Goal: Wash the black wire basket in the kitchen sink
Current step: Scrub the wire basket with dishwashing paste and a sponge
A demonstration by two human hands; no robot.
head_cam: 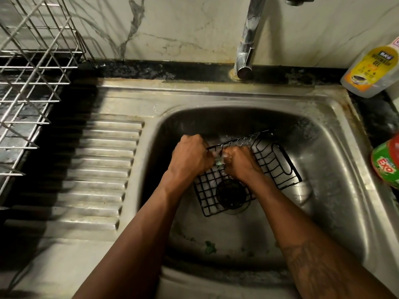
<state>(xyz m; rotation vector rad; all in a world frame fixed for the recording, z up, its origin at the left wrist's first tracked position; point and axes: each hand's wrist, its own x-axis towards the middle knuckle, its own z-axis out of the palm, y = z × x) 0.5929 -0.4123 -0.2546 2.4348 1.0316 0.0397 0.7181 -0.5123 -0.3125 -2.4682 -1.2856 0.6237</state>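
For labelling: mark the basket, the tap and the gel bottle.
basket point(268, 159), head view, wire grid on its right half.
tap point(248, 39), head view, middle of the pipe.
gel bottle point(371, 70), head view, yellow label.

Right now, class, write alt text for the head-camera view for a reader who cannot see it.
Two bare hands wash a black wire basket lying in a stainless steel sink: the left hand grips its rim while the right hand presses a small green scrub pad to the wires. A chrome tap stands behind.
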